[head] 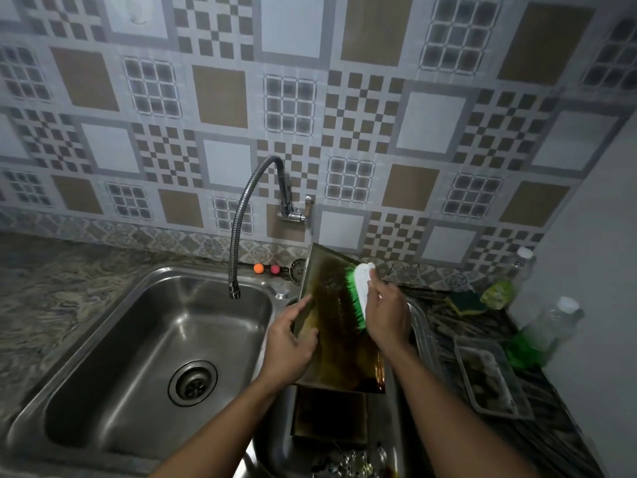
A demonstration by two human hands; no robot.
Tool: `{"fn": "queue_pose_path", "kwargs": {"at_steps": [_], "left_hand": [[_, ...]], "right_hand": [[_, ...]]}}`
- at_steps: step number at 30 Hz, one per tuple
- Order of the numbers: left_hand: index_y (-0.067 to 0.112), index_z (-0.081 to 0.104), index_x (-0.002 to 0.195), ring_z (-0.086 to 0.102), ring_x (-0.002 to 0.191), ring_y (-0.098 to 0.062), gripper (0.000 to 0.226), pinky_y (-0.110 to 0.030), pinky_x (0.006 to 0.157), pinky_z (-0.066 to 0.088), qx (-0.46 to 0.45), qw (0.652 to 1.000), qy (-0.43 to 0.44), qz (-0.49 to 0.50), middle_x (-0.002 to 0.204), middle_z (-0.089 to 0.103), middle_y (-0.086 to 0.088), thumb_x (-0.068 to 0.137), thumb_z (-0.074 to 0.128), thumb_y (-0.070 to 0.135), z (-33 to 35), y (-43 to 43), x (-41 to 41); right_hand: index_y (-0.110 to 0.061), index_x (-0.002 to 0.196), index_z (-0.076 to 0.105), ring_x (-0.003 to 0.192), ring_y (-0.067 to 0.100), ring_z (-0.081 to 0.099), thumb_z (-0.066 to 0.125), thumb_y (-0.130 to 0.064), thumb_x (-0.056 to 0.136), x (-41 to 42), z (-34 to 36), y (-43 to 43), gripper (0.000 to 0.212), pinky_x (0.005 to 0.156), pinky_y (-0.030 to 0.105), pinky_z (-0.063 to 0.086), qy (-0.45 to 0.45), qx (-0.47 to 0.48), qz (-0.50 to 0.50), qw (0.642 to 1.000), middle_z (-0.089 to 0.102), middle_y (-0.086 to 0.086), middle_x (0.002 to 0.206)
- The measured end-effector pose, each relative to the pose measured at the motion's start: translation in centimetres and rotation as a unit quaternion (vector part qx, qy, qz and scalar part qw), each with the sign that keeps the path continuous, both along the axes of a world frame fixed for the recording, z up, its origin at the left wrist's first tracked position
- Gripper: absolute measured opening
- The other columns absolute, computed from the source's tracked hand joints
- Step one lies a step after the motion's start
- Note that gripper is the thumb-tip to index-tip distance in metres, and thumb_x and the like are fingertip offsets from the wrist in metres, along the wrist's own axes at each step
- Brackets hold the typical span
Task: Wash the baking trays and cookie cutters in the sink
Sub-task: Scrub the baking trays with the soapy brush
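Mid-wash: left sink basin [103, 357] empty and dry-looking, stained baking tray [339, 343] propped upright over the right basin, left hand [289, 346] grip pinching its edge, right hand [387, 317] grip wrapped around green-bristled scrub brush [358, 294], second tray [327, 415] and cookie cutters [351, 460] below still unwashed, I'd judge.

Green sponge [463, 302] and two bottles [548, 334] by the wall.
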State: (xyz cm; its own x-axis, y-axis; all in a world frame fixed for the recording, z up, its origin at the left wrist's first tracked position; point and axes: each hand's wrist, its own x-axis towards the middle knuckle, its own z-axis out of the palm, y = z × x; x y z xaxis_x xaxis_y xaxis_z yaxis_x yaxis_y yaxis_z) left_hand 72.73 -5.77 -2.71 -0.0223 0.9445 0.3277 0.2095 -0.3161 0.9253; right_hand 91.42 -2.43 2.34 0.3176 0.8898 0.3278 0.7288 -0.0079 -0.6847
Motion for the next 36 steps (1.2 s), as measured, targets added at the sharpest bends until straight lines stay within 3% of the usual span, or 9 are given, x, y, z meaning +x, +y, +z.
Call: {"fn": "queue_pose_path", "kwargs": {"at_steps": [5,10,13,16,20,25,28,32,36], "left_hand": [[0.025,0.053,0.14,0.058,0.12,-0.006,0.054,-0.026,0.1,0.049,-0.008,0.999,-0.029,0.018,0.132,0.056,0.02,0.09,0.067,0.013,1.0,1.1,1.1],[0.018,0.051,0.141,0.048,0.131,0.0,0.041,-0.021,0.109,0.04,-0.006,0.996,-0.072,0.051,0.136,0.053,0.021,0.1,0.052,0.024,0.5,1.9,0.3],[0.018,0.05,0.14,0.047,0.131,0.002,0.039,-0.013,0.106,0.037,-0.006,0.996,-0.073,0.049,0.14,0.053,0.011,0.102,0.049,0.023,0.1,1.7,0.3],[0.009,0.055,0.138,0.046,0.132,0.002,0.039,-0.012,0.107,0.035,-0.018,0.997,-0.071,0.029,0.139,0.053,0.014,0.103,0.043,0.023,0.7,1.7,1.4],[0.014,0.046,0.145,0.05,0.13,-0.013,0.062,-0.028,0.109,0.041,-0.039,0.994,-0.095,0.035,0.141,0.054,-0.002,0.096,0.026,0.047,1.9,1.7,2.1],[0.029,0.047,0.14,0.045,0.135,-0.006,0.055,-0.012,0.105,0.036,-0.04,0.99,-0.132,0.03,0.145,0.048,0.005,0.099,0.029,0.059,0.7,2.3,1.3],[0.022,0.057,0.134,0.044,0.136,-0.004,0.048,-0.02,0.11,0.035,-0.043,0.991,-0.127,0.023,0.142,0.05,0.01,0.101,0.037,0.05,-0.4,2.4,1.4],[0.015,0.058,0.133,0.05,0.128,0.0,0.045,-0.013,0.101,0.039,-0.035,0.994,-0.106,0.01,0.13,0.056,0.022,0.104,0.035,0.04,-0.2,2.8,2.4],[0.024,0.051,0.137,0.054,0.125,-0.003,0.044,-0.02,0.101,0.044,-0.044,0.993,-0.104,0.019,0.136,0.059,0.002,0.101,0.036,0.043,0.1,3.2,2.7]], "right_hand": [[-0.034,0.138,0.051,0.075,0.006,0.051,0.048,-0.033,0.1,-3.2,-0.3,-0.8,0.038,0.053,0.01,0.034,0.025,0.025,0.039,0.999,0.058,-0.003,0.1],[-0.035,0.138,0.051,0.076,0.008,0.057,0.049,-0.032,0.1,-3.3,-2.5,-3.7,0.038,0.061,0.031,0.053,-0.002,0.047,0.12,0.992,0.057,-0.007,0.092],[-0.032,0.137,0.05,0.071,0.003,0.052,0.05,-0.03,0.1,-0.7,-2.8,-3.7,0.038,0.053,0.012,0.039,-0.025,0.047,0.068,0.996,0.055,-0.005,0.09],[-0.033,0.137,0.05,0.073,0.006,0.053,0.05,-0.03,0.099,-1.0,-2.5,-3.4,0.038,0.053,0.009,0.033,-0.007,0.047,0.045,0.998,0.054,-0.005,0.09],[-0.032,0.137,0.052,0.072,0.005,0.05,0.052,-0.029,0.098,-4.5,-2.1,-4.6,0.039,0.057,0.016,0.035,-0.037,0.066,0.134,0.988,0.048,-0.012,0.086],[-0.04,0.137,0.049,0.063,0.011,0.056,0.049,-0.039,0.096,-1.4,-3.7,-5.6,0.042,0.048,0.032,0.048,-0.116,0.076,0.231,0.963,0.051,-0.011,0.083],[-0.041,0.138,0.046,0.067,0.008,0.056,0.049,-0.039,0.095,1.7,-4.5,-4.9,0.043,0.052,0.032,0.05,-0.093,0.08,0.187,0.975,0.053,-0.012,0.086],[-0.04,0.137,0.048,0.068,0.006,0.053,0.046,-0.042,0.095,0.8,-4.4,-4.3,0.041,0.054,0.031,0.049,-0.054,0.078,0.145,0.985,0.05,-0.014,0.083],[-0.041,0.137,0.049,0.07,0.004,0.054,0.048,-0.037,0.098,-2.1,-4.1,-5.1,0.039,0.055,0.029,0.048,-0.072,0.076,0.192,0.976,0.049,-0.017,0.085]]}}
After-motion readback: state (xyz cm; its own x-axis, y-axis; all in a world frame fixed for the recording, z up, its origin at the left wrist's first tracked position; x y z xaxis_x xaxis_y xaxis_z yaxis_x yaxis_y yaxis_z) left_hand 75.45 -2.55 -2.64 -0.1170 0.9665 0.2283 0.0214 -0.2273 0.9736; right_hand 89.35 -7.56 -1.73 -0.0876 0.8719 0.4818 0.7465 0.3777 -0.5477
